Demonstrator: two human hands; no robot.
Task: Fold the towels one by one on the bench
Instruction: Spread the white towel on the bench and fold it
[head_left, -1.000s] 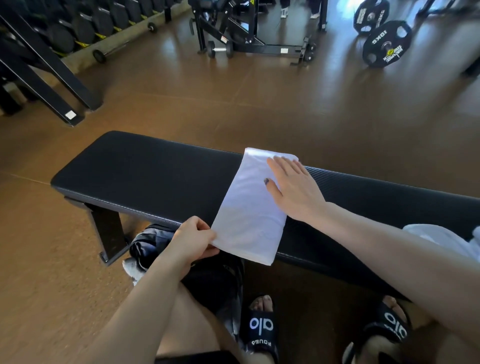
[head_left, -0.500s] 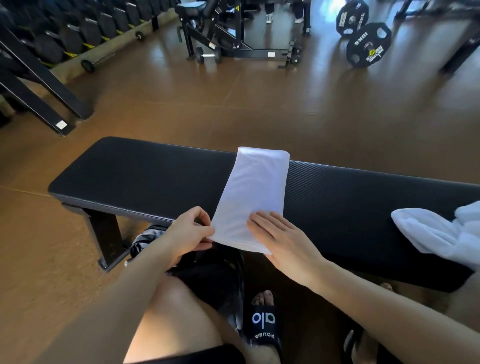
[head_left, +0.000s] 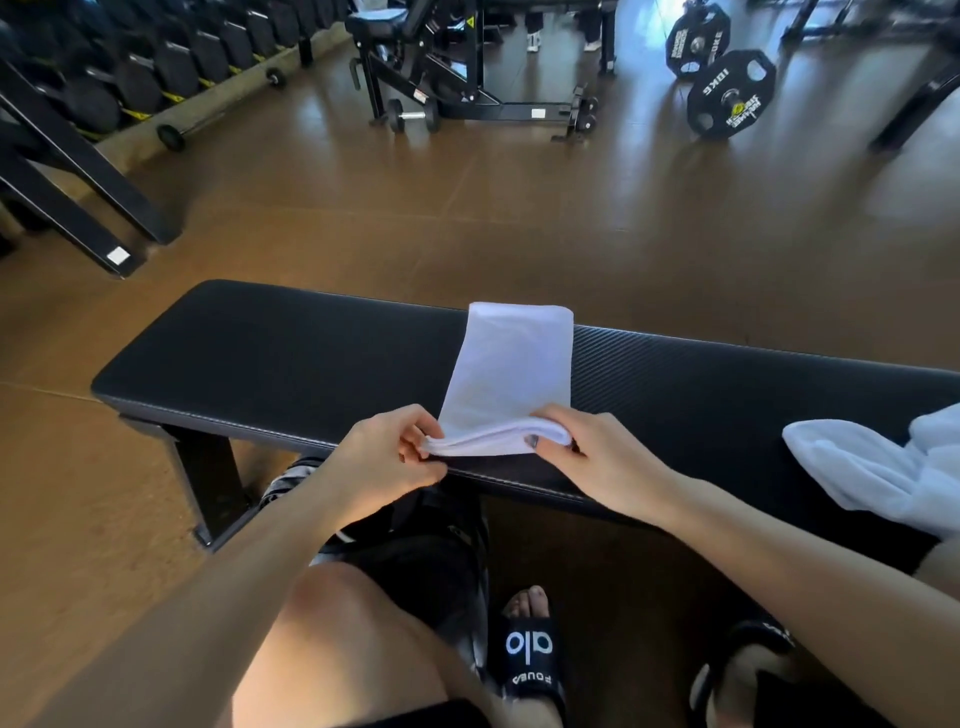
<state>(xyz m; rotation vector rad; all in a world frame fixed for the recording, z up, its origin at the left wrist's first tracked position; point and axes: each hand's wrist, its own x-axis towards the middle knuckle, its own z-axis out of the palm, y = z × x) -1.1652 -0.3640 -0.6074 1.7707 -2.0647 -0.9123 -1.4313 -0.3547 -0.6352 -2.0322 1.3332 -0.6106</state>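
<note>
at centre frame, my left hand (head_left: 387, 457) and right hand (head_left: 597, 460) each pinch the near end of the white towel (head_left: 511, 374) lying across the bench (head_left: 270, 353), mid-fold; next, i judge, that end goes forward, edges matched.

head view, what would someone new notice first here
A narrow white towel lies across the middle of the black bench, bright against the dark pad. Its near end is pinched at both corners, by the left hand and the right hand, at the bench's near edge. A loose heap of white towels sits on the bench at the right.
</note>
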